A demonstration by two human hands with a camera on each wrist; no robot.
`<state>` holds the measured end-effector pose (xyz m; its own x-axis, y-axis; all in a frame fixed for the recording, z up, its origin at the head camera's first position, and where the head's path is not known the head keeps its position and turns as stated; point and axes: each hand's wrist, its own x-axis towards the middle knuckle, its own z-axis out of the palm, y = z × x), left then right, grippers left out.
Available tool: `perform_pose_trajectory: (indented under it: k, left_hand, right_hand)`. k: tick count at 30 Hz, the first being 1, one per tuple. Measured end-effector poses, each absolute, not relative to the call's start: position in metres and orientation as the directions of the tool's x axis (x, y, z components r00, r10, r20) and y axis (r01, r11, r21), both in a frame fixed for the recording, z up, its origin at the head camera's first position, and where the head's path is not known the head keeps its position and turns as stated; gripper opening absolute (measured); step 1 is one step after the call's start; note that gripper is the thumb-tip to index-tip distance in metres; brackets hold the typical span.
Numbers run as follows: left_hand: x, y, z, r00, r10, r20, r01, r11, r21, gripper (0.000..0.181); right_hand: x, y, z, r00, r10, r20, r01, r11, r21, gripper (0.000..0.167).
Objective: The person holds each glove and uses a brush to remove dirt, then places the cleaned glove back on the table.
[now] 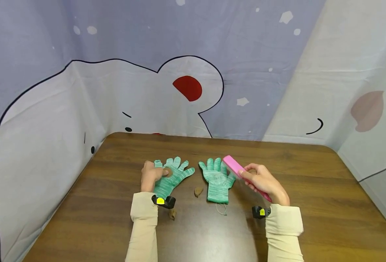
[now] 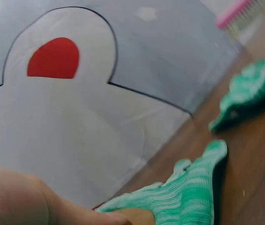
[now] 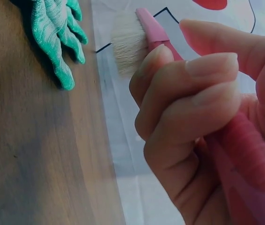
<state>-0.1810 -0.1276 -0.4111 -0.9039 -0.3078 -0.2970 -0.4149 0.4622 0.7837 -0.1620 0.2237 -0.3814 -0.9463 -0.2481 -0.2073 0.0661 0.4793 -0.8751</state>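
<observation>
The left hand (image 1: 149, 176) is over the left green-and-white knit glove (image 1: 168, 183), fingers curled, its thumb tip on a round brown piece (image 1: 169, 172) that lies against the glove. In the left wrist view the thumb (image 2: 52, 201) overlaps the edge of this brown piece (image 2: 140, 217); the other fingers are hidden. A pink-handled brush (image 1: 233, 165) is gripped by the right hand (image 1: 266, 183), its head at the thumb side of the right glove (image 1: 217, 182). Pale bristles (image 3: 128, 44) show in the right wrist view, with fingers (image 3: 184, 93) curled round the handle.
Two small brown pieces lie on the wooden table (image 1: 114, 225): one between the gloves (image 1: 198, 191), one near the left wrist (image 1: 172, 214). A loose thread (image 1: 225, 209) trails from the right glove's cuff. Printed cloth (image 1: 140, 91) hangs behind the table and at its sides.
</observation>
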Motion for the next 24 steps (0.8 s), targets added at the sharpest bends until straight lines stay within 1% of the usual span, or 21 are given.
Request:
perform_pose_trajectory:
  k: [1,2,4,6,8,9,11,12,13,15,16,17,20,24]
  left_hand:
    - [-0.181,-0.128,-0.411,-0.903,-0.31,-0.298,-0.412,0.426,0.805,0.038]
    - [-0.181,-0.128,-0.41,-0.902,-0.302,-0.308,-0.411,0.382,0.828,0.031]
    - [-0.182,-0.129,-0.41,-0.907,-0.283,-0.314,-0.391,0.281,0.877,0.022]
    - [-0.183,-0.128,-0.41,-0.917,-0.253,-0.308,-0.353,0.158,0.922,0.022]
    - [-0.183,-0.127,-0.41,-0.926,-0.211,-0.314,-0.328,0.035,0.944,0.033]
    - [-0.183,-0.127,-0.41,-0.931,-0.195,-0.309,-0.312,-0.016,0.95,0.034]
    - [-0.183,-0.125,-0.409,-0.939,-0.168,-0.299,-0.282,-0.12,0.952,0.033]
    - [-0.183,-0.124,-0.408,-0.944,-0.148,-0.295,-0.27,-0.167,0.948,0.03]
    - [-0.184,-0.122,-0.407,-0.95,-0.117,-0.289,-0.258,-0.225,0.939,0.023]
    - [-0.184,-0.119,-0.405,-0.965,-0.014,-0.263,-0.241,-0.356,0.903,0.009]
    - [-0.185,-0.117,-0.403,-0.97,0.042,-0.24,-0.235,-0.426,0.874,0.006]
    - [-0.186,-0.115,-0.402,-0.971,0.102,-0.214,-0.237,-0.482,0.844,0.009]
    - [-0.186,-0.11,-0.398,-0.96,0.24,-0.147,-0.263,-0.575,0.775,0.02]
    - [-0.184,-0.104,-0.392,-0.955,0.285,-0.081,-0.24,-0.582,0.777,0.028]
  right_hand:
    - [-0.162,0.223,-0.381,-0.945,-0.253,-0.205,0.062,0.478,-0.876,0.033]
    - [-0.162,0.223,-0.381,-0.945,-0.254,-0.207,0.064,0.475,-0.878,0.033]
    - [-0.162,0.222,-0.381,-0.943,-0.255,-0.213,0.071,0.47,-0.88,0.032]
    - [-0.162,0.221,-0.381,-0.941,-0.265,-0.209,0.065,0.465,-0.883,0.032]
    - [-0.161,0.22,-0.381,-0.94,-0.27,-0.207,0.061,0.464,-0.884,0.032]
    - [-0.161,0.22,-0.381,-0.94,-0.272,-0.205,0.059,0.463,-0.884,0.033]
    - [-0.161,0.22,-0.38,-0.94,-0.28,-0.193,0.044,0.461,-0.886,0.034]
    - [-0.161,0.219,-0.38,-0.94,-0.285,-0.187,0.037,0.46,-0.887,0.034]
    - [-0.161,0.219,-0.38,-0.94,-0.289,-0.18,0.029,0.459,-0.888,0.035]
    - [-0.161,0.219,-0.379,-0.941,-0.294,-0.167,0.016,0.454,-0.891,0.035]
    - [-0.161,0.219,-0.378,-0.941,-0.299,-0.159,0.007,0.451,-0.892,0.036]
    - [-0.161,0.218,-0.378,-0.942,-0.298,-0.153,0.004,0.446,-0.895,0.036]
    - [-0.161,0.216,-0.375,-0.948,-0.289,-0.132,-0.004,0.426,-0.905,0.037]
    - [-0.159,0.207,-0.368,-0.958,-0.268,-0.099,-0.008,0.371,-0.928,0.04]
